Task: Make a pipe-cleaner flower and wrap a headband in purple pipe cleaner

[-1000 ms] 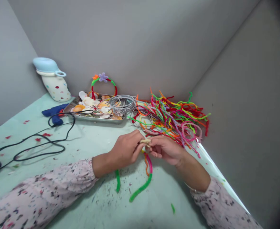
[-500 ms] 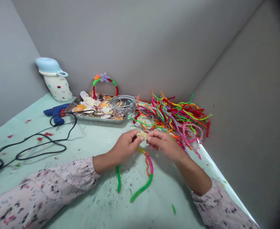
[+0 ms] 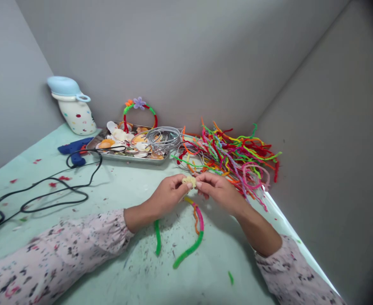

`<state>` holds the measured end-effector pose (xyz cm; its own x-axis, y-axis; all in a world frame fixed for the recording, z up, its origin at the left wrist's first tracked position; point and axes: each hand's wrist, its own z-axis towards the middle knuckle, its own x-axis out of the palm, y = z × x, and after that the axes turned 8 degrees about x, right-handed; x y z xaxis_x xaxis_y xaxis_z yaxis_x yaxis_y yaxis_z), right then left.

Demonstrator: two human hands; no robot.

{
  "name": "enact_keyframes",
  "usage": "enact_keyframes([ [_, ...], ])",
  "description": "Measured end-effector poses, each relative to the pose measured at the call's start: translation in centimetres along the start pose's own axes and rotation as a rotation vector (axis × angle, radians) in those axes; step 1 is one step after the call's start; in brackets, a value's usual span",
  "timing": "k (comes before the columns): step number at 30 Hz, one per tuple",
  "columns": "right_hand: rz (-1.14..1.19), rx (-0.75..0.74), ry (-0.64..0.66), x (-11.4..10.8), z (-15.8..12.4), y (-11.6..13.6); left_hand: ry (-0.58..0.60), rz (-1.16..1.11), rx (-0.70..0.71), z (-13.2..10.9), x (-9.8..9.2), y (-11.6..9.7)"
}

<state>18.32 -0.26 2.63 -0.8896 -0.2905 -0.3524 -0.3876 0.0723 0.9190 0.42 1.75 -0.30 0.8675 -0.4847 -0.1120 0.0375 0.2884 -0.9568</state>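
Note:
Between my two hands, over the middle of the table, is a small pale yellow pipe-cleaner flower [image 3: 189, 182]. My left hand [image 3: 167, 195] pinches its left side between thumb and fingers. On the other side, the thumb and fingers of my right hand [image 3: 218, 190] are closed on its right edge. Below them lies a curved pipe-cleaner headband [image 3: 199, 224] in green, pink and yellow, with an orange strand hanging from it. My left hand hides part of its arc.
Behind the hands stands a metal tray [image 3: 132, 159] of shells with coiled wire [image 3: 164, 139] and a flowered hoop [image 3: 156, 118]. A pipe-cleaner heap [image 3: 231, 156] lies to its right. Leftward are a blue glue gun [image 3: 75, 150], black cord [image 3: 59, 190] and white bottle [image 3: 78, 116].
The yellow flower has turned slightly between my fingers. My right hand has shifted a little; my left hand stays nearly in place.

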Motion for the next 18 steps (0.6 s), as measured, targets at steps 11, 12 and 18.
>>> enact_keyframes([
  [11,0.066,0.008,0.005,0.5,0.7,-1.1,-0.091,-0.094,-0.062,0.0,0.1,-0.3],
  [12,0.077,0.01,-0.013,0.6,0.7,-1.2,-0.089,-0.099,-0.066,0.1,0.1,-0.4],
  [18,0.081,-0.009,-0.122,1.2,0.9,-1.6,-0.068,-0.122,-0.079,0.1,0.0,-0.4],
])
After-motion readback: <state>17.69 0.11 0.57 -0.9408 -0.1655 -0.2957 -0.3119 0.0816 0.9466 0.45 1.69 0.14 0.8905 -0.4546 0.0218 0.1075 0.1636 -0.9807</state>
